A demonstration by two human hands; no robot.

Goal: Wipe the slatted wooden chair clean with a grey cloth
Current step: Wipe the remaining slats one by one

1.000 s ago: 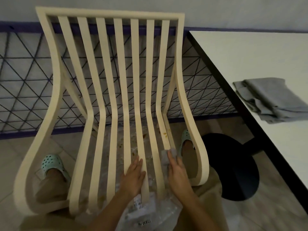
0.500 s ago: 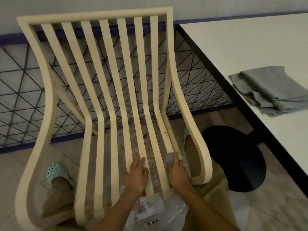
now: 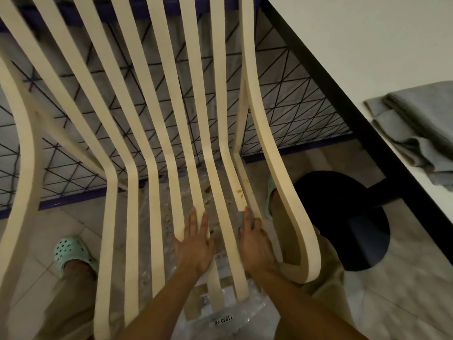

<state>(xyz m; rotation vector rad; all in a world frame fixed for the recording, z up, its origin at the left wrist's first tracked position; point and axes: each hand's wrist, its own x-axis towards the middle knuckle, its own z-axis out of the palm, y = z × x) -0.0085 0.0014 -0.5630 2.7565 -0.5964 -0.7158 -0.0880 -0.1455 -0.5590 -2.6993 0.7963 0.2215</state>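
Slatted chair point(image 3: 257, 114) stands just in front of you. Brown stains point(image 3: 239, 191) remain on the right seat slat. Grey cloth point(image 3: 416, 123) lies folded on the desk point(image 3: 367, 33), far right, well apart from both hands. Left hand point(image 3: 196, 244) flat on a middle slat, fingers straight, holding nothing. Right hand point(image 3: 255, 239) lies fingers extended along the right slat; anything beneath it, cannot tell. Judgement: you have not begun wiping.

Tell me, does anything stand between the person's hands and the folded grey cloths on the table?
Yes. The chair's curved side frame rises between the right hand and the folded grey cloths lying on the white table; the hand would likely have to lift over it.
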